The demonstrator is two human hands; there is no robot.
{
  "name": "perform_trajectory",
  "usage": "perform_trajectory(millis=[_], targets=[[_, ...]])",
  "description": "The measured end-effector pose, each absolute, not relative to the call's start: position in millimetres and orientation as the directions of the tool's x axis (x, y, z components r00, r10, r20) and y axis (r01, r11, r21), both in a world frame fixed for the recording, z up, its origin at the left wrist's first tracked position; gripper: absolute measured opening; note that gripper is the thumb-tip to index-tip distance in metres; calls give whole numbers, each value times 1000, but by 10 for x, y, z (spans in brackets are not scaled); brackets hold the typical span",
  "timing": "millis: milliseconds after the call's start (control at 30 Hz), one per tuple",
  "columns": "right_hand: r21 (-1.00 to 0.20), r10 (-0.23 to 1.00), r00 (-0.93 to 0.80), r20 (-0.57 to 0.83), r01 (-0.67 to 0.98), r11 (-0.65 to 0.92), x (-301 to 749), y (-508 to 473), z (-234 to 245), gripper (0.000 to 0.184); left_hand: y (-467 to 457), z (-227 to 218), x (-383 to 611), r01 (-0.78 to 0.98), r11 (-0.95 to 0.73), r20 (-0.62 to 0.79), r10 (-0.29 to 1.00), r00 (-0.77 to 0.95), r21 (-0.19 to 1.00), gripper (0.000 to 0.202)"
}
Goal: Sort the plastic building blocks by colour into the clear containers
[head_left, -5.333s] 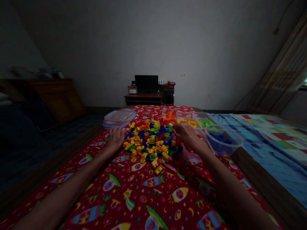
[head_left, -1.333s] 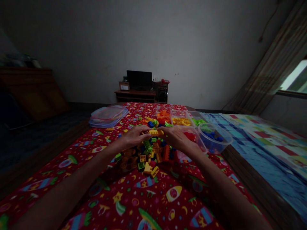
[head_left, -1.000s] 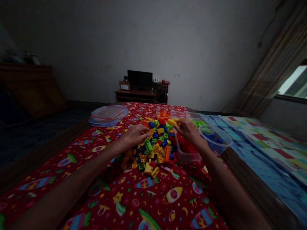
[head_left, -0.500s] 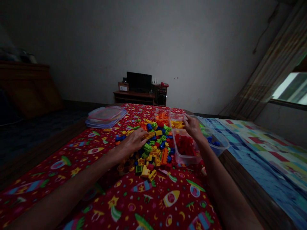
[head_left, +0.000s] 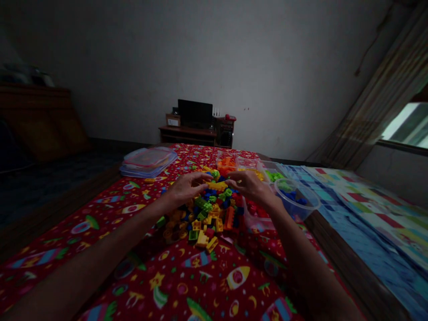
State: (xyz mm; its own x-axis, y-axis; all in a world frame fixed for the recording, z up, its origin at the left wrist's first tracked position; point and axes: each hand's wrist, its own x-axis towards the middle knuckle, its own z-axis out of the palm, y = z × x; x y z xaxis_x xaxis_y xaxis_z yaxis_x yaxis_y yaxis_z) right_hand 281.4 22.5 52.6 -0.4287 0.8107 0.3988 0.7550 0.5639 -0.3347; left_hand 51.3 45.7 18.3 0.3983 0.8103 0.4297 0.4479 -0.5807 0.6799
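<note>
A heap of toy building bricks in yellow, green, blue, orange and red lies on the red patterned cloth. My left hand is over the back of the heap, thumb and fingers closed around the near end of a yellow brick. Opposite it, my right hand points inward with thumb and fingertips apart, close to the far end of that brick. Nothing shows between the right fingers. Below the right wrist, a clear box of red bricks is partly covered by the hand and forearm.
Behind are clear boxes with orange bricks, yellow bricks and green bricks. A round tub with blue bricks stands at right. Stacked lids lie at left. A bed adjoins the table's right side.
My right hand has come left from above the yellow bricks' box to the heap, facing my left hand. The left hand has shifted slightly and raised a yellow brick.
</note>
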Motion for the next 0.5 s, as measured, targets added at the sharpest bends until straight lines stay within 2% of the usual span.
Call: perform_trajectory(millis=[100, 300, 367, 500], targets=[[-310, 804, -510, 305, 745, 590, 2709, 179, 468, 18, 480, 164, 505, 373, -540, 396, 828, 397, 755, 53], [-191, 777, -530, 341, 770, 609, 2693, 248, 337, 20, 508, 135, 487, 396, -498, 343, 850, 400, 772, 51], [-199, 783, -542, 304, 768, 609, 2714, 241, 366, 25, 502, 132, 491, 443, -511, 347, 848, 401, 737, 47], [-218, 828, -516, 221, 801, 557, 2790, 196, 486, 31, 458, 161, 505, 589, -552, 424, 833, 357, 590, 34]])
